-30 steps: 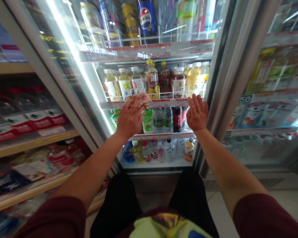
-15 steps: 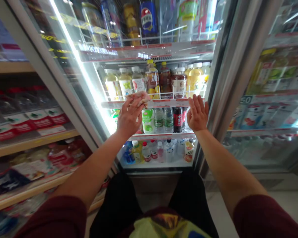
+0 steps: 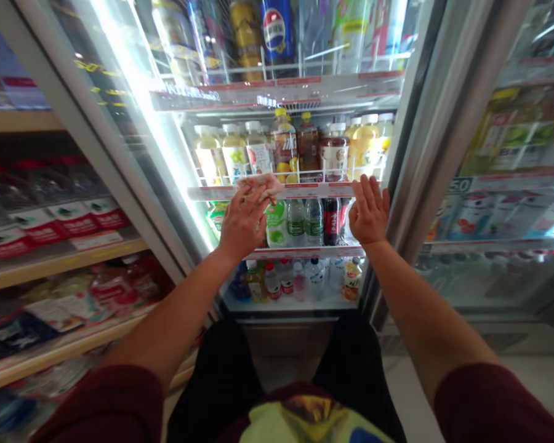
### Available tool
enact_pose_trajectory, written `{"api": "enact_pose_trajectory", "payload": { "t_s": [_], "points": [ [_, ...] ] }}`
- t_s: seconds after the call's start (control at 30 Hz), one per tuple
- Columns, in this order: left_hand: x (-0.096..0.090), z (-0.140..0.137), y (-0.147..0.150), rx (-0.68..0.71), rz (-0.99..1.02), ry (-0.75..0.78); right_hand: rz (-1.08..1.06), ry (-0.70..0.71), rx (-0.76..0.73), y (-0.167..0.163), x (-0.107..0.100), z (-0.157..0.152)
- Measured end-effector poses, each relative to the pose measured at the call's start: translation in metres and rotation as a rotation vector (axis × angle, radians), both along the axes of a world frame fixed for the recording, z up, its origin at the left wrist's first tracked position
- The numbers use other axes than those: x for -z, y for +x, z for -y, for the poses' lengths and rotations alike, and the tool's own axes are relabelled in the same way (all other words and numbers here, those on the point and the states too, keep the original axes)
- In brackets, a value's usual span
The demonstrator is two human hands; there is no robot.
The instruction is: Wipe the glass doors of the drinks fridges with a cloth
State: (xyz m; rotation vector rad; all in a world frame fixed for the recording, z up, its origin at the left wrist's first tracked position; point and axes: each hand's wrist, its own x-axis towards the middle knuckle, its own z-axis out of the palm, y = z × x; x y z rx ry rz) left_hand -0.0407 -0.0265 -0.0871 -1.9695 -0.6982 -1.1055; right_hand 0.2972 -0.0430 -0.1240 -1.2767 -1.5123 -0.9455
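Observation:
Pinkish and crumpled, a cloth (image 3: 260, 184) is under the fingers of my left hand (image 3: 244, 223), pressed to the glass door of a lit drinks cooler (image 3: 290, 316). Its upper edge sticks out beyond my fingertips. My right hand (image 3: 368, 212) lies flat against the same glass, fingers stretched upward and holding nothing. Behind the glass, a shelf edge (image 3: 305, 191) with price strips runs between the two hands. Bottles of juice and tea stand above it, among them a yellow-capped tea bottle (image 3: 284, 144). A dark cola bottle (image 3: 331, 221) stands below.
Wooden shelves (image 3: 64, 271) with red-capped bottles and packets stand at the left. A metal door frame (image 3: 436, 160) separates this cooler from another glass-fronted cooler (image 3: 503, 246) at the right. My knees (image 3: 224, 369) are close to the cooler's base.
My left hand and the cloth have shifted slightly to the right along the glass. My right hand stays in nearly the same spot.

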Motion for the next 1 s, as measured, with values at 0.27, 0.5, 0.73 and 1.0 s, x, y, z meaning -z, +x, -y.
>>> {"api": "enact_pose_trajectory", "payload": {
  "t_s": [0.27,0.5,0.73,1.0],
  "points": [
    [0.0003,-0.0001,-0.0003,0.013,0.022,-0.04,0.029,0.054,0.019,0.0011,0.0024,-0.0007],
    [0.0039,0.0004,0.001,-0.008,0.023,-0.02,-0.017,-0.012,-0.047,0.0017,0.0031,-0.0006],
    [0.0045,0.0028,0.0001,-0.029,-0.006,-0.003,-0.011,0.005,-0.041,0.002,0.0051,-0.0015],
    [0.0077,0.0015,0.0003,-0.032,0.004,0.003,-0.001,0.01,0.0,0.0017,0.0064,-0.0022]
  ]
}}
